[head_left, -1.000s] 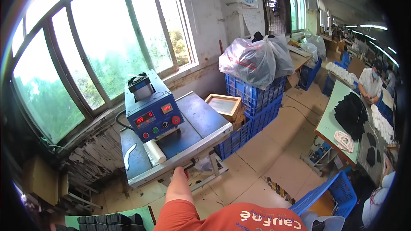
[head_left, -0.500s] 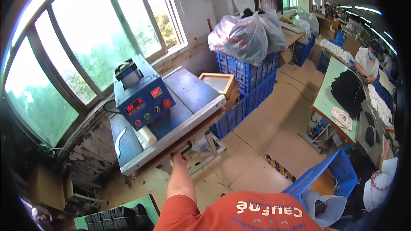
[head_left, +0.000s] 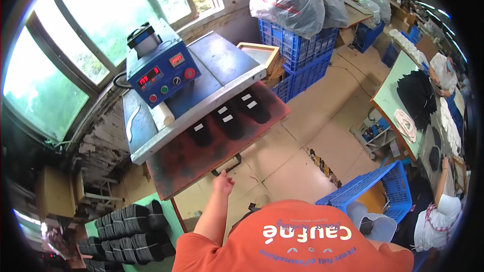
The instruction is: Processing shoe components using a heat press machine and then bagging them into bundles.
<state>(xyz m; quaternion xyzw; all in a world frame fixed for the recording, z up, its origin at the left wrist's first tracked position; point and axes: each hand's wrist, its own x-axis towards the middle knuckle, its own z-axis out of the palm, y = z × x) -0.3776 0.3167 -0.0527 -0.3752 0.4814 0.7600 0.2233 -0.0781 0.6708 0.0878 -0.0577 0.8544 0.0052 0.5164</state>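
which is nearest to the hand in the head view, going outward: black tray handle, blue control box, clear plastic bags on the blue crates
From the hand:
1. Black tray handle, just above it at the tray's front edge.
2. Blue control box, up and left on the press.
3. Clear plastic bags, far up and right by the wall.

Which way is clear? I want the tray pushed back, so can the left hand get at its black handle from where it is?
Probably yes: the left hand hangs open just below the black handle at the tray's front edge, nothing between them.
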